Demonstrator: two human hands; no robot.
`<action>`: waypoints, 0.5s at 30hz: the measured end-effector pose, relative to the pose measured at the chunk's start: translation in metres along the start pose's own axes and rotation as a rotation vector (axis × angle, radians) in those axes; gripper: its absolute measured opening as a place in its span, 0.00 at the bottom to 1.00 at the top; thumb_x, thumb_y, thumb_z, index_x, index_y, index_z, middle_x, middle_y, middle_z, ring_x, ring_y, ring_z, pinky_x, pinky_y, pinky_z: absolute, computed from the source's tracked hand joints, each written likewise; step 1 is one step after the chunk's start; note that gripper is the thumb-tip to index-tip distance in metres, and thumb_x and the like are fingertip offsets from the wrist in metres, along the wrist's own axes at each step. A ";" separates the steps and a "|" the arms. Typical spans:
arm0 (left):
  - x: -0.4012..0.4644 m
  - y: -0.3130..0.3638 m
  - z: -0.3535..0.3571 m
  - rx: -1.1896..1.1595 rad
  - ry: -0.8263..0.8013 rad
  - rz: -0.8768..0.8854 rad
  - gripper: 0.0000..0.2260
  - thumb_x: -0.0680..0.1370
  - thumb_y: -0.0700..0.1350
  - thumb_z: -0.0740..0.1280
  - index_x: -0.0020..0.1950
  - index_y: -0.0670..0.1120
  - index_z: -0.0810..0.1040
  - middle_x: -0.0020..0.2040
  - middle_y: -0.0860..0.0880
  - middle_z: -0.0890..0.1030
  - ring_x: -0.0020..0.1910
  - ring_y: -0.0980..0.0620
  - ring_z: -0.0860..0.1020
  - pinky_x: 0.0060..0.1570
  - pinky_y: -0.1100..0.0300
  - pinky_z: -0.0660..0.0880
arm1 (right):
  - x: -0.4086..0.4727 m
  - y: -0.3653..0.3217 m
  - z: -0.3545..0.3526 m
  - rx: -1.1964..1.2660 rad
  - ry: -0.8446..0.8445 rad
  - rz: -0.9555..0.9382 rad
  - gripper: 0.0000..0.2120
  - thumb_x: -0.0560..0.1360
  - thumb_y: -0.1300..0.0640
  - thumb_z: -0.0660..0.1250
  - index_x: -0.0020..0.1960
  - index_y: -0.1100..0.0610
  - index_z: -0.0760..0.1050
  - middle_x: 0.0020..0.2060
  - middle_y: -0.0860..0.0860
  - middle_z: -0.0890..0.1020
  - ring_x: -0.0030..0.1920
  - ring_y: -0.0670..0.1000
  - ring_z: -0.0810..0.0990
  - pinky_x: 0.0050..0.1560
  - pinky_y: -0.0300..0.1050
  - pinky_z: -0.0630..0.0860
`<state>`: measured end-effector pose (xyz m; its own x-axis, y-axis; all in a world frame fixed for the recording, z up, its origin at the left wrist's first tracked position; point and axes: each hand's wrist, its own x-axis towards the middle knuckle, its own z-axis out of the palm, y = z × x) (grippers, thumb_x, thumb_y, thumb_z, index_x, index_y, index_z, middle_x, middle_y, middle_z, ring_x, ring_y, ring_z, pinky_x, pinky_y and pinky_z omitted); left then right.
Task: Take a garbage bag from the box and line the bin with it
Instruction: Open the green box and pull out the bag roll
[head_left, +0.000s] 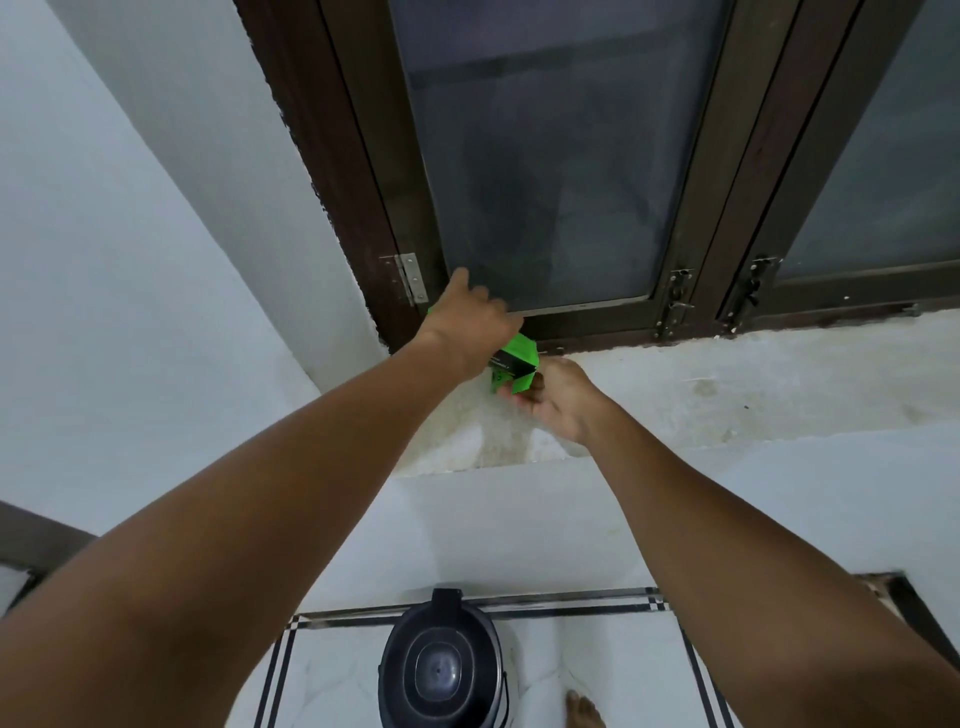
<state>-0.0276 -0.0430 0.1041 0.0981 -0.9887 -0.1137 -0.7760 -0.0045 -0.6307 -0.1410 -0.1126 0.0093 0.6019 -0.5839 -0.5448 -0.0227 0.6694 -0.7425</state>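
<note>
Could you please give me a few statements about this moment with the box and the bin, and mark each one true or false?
1. The green box is on the window ledge. True.
2. The left hand is down inside the bin. False: it is on the box at the ledge.
3. The bin stands on the floor below the ledge. True.
4. The right hand hangs idle at the person's side. False: its fingers are at the box's open end.
5. The bin is already lined. False: no bag shows in it.
</note>
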 end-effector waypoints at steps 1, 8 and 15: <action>0.003 -0.004 -0.005 0.027 -0.009 0.016 0.23 0.76 0.46 0.73 0.71 0.50 0.73 0.62 0.46 0.80 0.63 0.40 0.76 0.69 0.37 0.65 | -0.002 -0.001 0.001 0.078 -0.038 0.032 0.12 0.85 0.58 0.57 0.58 0.61 0.78 0.52 0.62 0.84 0.46 0.57 0.85 0.46 0.46 0.81; 0.008 -0.014 -0.001 -0.085 0.078 0.049 0.32 0.76 0.45 0.75 0.78 0.56 0.68 0.72 0.45 0.73 0.71 0.39 0.69 0.65 0.37 0.71 | 0.004 0.001 -0.001 0.304 -0.122 0.077 0.29 0.79 0.34 0.62 0.65 0.58 0.78 0.53 0.60 0.85 0.47 0.55 0.85 0.41 0.45 0.80; -0.001 0.025 0.027 -1.729 0.454 -0.769 0.42 0.72 0.48 0.80 0.82 0.55 0.62 0.80 0.47 0.66 0.78 0.48 0.66 0.76 0.49 0.68 | 0.012 0.000 -0.001 0.395 -0.060 -0.009 0.21 0.81 0.42 0.66 0.61 0.59 0.79 0.42 0.57 0.81 0.35 0.50 0.78 0.32 0.40 0.76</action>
<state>-0.0297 -0.0385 0.0678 0.7386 -0.6618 0.1284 -0.3590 -0.2249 0.9058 -0.1349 -0.1205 0.0021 0.6465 -0.5702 -0.5069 0.2842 0.7966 -0.5336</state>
